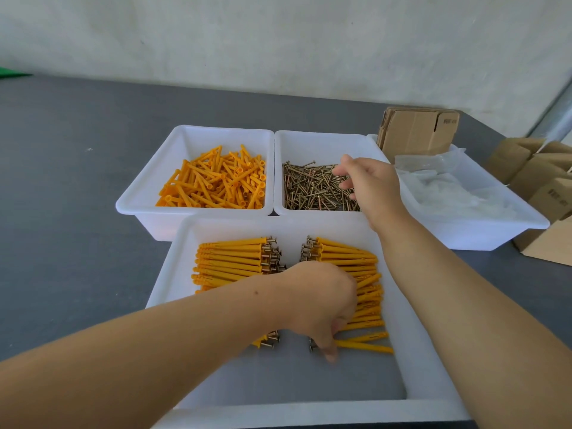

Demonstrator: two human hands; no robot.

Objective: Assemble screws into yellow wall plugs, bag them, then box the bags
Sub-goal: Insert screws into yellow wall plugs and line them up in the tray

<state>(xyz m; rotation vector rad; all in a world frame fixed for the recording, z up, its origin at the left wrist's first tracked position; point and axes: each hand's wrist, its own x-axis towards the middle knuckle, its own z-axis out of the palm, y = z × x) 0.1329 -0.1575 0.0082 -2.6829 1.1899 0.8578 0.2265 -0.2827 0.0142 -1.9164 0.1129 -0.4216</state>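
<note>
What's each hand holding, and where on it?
Left hand pinches an assembled plug near its screw-head end. Right hand reaches into the screws; its grip cannot be told.

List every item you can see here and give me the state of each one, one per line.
Plug bin: part full, loose yellow plugs.
Screw bin: part full, loose screws.
Front tray: two rows of assembled plugs.
Bag bin: holds clear bags, flat cartons.
Left hand: placing an assembled plug.
Right hand: reaching into screws.

Nearest me sat the tray (173,274) holding two rows of assembled plugs (229,261). Beyond it lay the plug bin (148,181) on the left, the screw bin (309,140) beside it, and the bag bin (483,224) right. Boxes (544,187) stood farther right.
</note>
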